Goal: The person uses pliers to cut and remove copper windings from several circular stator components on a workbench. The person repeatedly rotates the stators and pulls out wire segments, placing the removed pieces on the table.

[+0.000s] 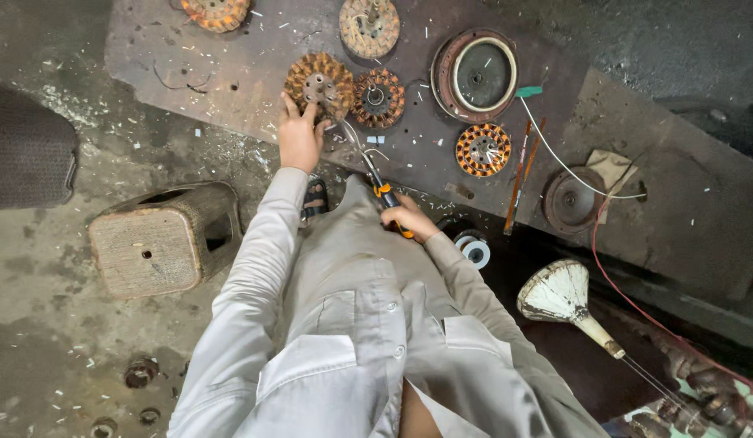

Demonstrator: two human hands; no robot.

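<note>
My left hand rests on the near edge of a round copper-wound stator lying on a dark board on the floor. My right hand grips the orange and black handles of a pair of pliers. The pliers' metal jaws reach up to the stator's lower right edge. A second, smaller stator lies just right of the first one.
More stators, a round motor cover and a dark disc lie on the board. A white funnel, tape rolls, red and white wires, a worn stool and a dark cushion surround me.
</note>
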